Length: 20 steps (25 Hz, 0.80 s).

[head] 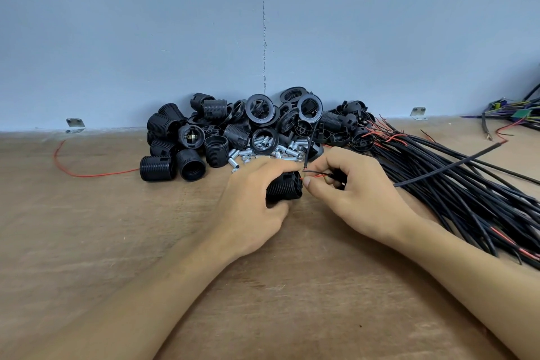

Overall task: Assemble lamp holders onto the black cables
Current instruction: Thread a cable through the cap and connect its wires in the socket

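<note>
- Here, the left hand [257,202] is curled round a black threaded lamp holder [282,190], thumb underneath and fingers over the top. The holder lies on its side just above the wooden table [117,242], with its closed end turned toward the right hand.
- The right hand [356,196] pinches the end of a black cable [336,177] between thumb and forefinger. Most of that cable is hidden inside the curled fingers.
- Two thin leads come out of the pinch toward the holder: a red lead [318,176] that reaches the holder's end face, and a black lead [314,170] just above it.
- I cannot tell whether either lead is actually seated in the holder.
- Another thin black wire [310,143] slants up from between the two hands toward the parts beyond them.
- Just beyond the left hand's knuckles lies a scatter of small threaded metal tubes [280,149] and nuts.
- Further beyond both hands, a pile of black lamp holder parts [233,126] sits against the blue-grey wall [146,23].
- To the right of the right hand, a thick bundle of black cables [453,193] fans across the table, with red tips showing at the far ends.
- Well to the left of the left hand, a loose red wire [87,175] curves over the table.
</note>
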Each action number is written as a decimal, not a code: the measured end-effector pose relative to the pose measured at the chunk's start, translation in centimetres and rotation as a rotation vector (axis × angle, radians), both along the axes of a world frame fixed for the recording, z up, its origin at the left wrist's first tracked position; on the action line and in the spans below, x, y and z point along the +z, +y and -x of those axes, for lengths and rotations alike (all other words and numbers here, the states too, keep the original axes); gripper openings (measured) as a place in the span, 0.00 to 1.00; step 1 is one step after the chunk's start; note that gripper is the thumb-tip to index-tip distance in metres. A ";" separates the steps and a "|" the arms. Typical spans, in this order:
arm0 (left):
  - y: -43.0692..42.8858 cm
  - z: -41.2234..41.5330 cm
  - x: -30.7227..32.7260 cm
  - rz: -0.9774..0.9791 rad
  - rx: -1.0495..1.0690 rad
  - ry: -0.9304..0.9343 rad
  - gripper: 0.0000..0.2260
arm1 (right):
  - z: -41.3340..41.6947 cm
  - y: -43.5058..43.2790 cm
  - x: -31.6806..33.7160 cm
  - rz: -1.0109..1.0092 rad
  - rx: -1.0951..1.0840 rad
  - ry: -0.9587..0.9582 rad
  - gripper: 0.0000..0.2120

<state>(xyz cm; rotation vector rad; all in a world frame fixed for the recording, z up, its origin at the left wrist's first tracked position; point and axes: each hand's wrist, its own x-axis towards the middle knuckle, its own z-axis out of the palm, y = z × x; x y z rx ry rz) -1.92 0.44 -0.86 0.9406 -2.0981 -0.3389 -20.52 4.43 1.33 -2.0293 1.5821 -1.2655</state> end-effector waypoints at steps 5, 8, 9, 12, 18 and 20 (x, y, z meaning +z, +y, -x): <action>-0.1 0.0 -0.1 -0.057 -0.028 0.030 0.22 | 0.0 0.0 0.0 0.003 -0.005 0.027 0.12; -0.2 -0.1 -0.1 -0.076 -0.057 0.022 0.23 | 0.1 -0.2 -0.1 -0.022 0.003 -0.001 0.10; -0.2 -0.1 -0.1 -0.083 -0.065 0.014 0.23 | 0.1 -0.3 -0.2 -0.031 0.003 -0.003 0.09; -0.3 -0.2 -0.2 -0.104 -0.064 0.004 0.24 | 0.3 -0.5 -0.4 -0.063 0.004 -0.015 0.07; -0.5 -0.3 -0.3 -0.178 -0.100 0.036 0.22 | 0.5 -0.6 -0.3 -0.085 0.033 -0.037 0.08; -0.6 -0.3 -0.3 -0.171 -0.098 0.035 0.22 | 0.5 -0.5 -0.3 -0.076 0.024 -0.033 0.08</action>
